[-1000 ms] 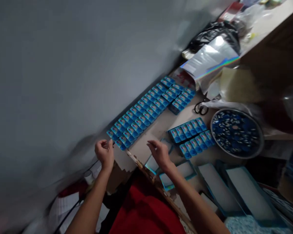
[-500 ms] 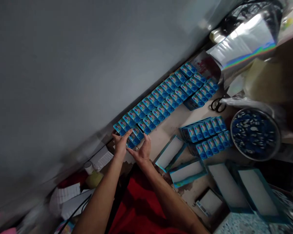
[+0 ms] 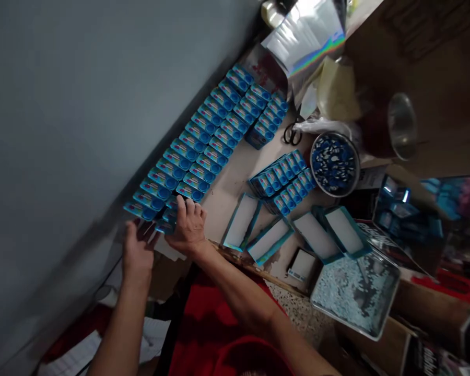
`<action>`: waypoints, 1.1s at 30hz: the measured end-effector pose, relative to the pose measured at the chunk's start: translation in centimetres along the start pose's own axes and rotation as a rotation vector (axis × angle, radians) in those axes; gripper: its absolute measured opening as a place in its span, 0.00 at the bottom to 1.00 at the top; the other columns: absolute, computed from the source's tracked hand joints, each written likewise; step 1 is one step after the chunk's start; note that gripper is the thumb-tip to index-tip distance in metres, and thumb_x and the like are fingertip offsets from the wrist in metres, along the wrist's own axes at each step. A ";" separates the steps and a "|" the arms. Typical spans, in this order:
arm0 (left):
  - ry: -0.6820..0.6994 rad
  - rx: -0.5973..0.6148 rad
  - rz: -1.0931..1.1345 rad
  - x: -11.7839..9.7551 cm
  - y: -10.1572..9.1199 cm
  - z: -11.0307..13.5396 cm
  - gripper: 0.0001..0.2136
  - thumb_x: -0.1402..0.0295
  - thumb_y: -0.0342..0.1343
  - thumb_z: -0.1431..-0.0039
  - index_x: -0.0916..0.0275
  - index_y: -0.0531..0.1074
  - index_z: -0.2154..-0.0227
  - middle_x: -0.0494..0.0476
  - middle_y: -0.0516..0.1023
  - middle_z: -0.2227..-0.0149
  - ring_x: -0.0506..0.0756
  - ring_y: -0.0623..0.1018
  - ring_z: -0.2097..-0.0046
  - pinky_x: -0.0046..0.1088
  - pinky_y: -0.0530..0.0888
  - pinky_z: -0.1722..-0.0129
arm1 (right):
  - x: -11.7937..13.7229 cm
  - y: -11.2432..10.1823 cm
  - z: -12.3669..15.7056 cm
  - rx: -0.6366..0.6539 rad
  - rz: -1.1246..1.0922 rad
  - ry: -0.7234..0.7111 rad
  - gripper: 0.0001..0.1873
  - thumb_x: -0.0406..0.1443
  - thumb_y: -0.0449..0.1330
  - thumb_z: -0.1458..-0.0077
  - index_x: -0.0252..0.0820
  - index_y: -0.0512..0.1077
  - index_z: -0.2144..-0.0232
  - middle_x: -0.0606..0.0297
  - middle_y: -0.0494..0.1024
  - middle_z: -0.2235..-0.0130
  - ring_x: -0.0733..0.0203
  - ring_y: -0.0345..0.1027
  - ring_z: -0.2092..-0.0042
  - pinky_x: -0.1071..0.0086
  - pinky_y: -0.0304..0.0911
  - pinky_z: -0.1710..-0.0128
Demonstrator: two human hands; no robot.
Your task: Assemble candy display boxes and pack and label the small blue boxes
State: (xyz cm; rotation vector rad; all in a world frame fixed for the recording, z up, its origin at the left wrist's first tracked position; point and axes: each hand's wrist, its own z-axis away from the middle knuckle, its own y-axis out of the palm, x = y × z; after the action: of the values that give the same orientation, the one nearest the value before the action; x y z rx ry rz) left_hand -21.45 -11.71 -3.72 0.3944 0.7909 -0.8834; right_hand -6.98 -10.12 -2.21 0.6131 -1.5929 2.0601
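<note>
Small blue printed packs (image 3: 188, 144), each with a round blue spot, stand in two long rows beside the wall. My right hand (image 3: 188, 225) curls its fingers over the packs (image 3: 166, 221) at the near end of the inner row and partly hides them. My left hand (image 3: 138, 248) is by the near end of the wall-side row, just below its last pack (image 3: 140, 210). Its fingers are spread, slightly blurred, and partly in shadow; I see nothing held in them.
More blue packs (image 3: 284, 180) form a block near a metal bowl (image 3: 358, 169) of small blue-and-white pieces. Black-handled scissors (image 3: 292, 136) lie beyond. Open teal-edged frames (image 3: 241, 222) line the table's front, with a metal tray (image 3: 389, 308) of pale bits to the right.
The view has turned and shifted right, showing the metal tray. My left hand has come off the end packs and spread its fingers; my right hand has moved over onto them.
</note>
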 end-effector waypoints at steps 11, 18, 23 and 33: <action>0.602 0.462 -0.983 11.3 9.7 9.2 0.26 0.56 0.61 0.45 0.62 0.72 0.45 0.66 0.78 0.52 0.65 0.77 0.50 0.41 0.74 0.49 | -15.0 -12.7 10.1 -0.276 -0.115 -0.021 0.60 0.46 0.67 0.57 0.43 0.42 0.29 0.47 0.55 0.36 0.38 0.54 0.35 0.44 0.59 0.37; 0.773 0.569 -1.247 13.4 15.5 7.5 0.24 0.72 0.47 0.33 0.56 0.66 0.35 0.66 0.79 0.48 0.60 0.81 0.57 0.33 0.75 0.56 | -21.0 -14.1 7.5 -0.248 -0.013 -0.115 0.57 0.44 0.65 0.55 0.39 0.44 0.29 0.46 0.57 0.37 0.39 0.54 0.36 0.46 0.56 0.35; 0.803 0.605 -1.238 13.9 15.3 8.0 0.27 0.71 0.47 0.33 0.56 0.61 0.32 0.65 0.78 0.46 0.60 0.80 0.53 0.32 0.76 0.55 | -20.6 -13.2 6.3 -0.194 0.095 -0.091 0.58 0.41 0.67 0.58 0.36 0.46 0.29 0.46 0.58 0.37 0.38 0.53 0.38 0.46 0.54 0.35; 1.035 0.080 -1.046 5.1 6.5 7.1 0.15 0.62 0.55 0.34 0.60 0.77 0.49 0.65 0.79 0.55 0.61 0.76 0.49 0.41 0.69 0.43 | -16.0 -14.1 6.7 -0.330 0.225 -0.053 0.42 0.49 0.66 0.44 0.37 0.60 0.34 0.40 0.66 0.39 0.34 0.59 0.40 0.42 0.59 0.43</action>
State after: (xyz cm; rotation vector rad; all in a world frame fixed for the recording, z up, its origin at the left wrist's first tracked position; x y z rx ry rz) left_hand -11.08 -14.93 -2.91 0.5112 2.0169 -1.7117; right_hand 14.72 -14.92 0.51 0.3865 -2.0564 1.8787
